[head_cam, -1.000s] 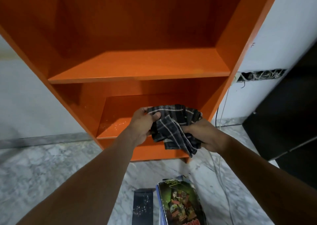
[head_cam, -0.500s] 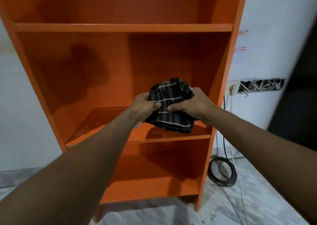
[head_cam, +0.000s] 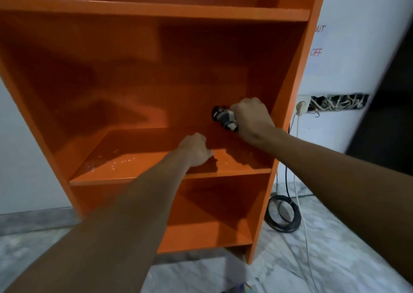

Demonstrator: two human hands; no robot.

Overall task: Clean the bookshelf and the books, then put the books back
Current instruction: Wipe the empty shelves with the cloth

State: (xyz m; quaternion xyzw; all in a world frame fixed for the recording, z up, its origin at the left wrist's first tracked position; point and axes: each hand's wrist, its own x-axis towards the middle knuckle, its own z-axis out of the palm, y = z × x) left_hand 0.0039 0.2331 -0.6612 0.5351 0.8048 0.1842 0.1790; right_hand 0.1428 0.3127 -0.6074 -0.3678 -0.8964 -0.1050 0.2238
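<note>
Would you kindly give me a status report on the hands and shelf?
Right hand clutching bunched dark plaid cloth inside orange wooden bookshelf. Left hand empty, over droplet-speckled middle shelf. Shelves bare.

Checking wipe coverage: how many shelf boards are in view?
3. Top board near the frame's upper edge; middle board under the left hand; bottom board near the floor. Higher ones may sit out of frame.

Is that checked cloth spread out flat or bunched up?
Bunched up. The cloth is a tight wad in the right hand, only a small lump poking from the fist, inside the bookshelf.
</note>
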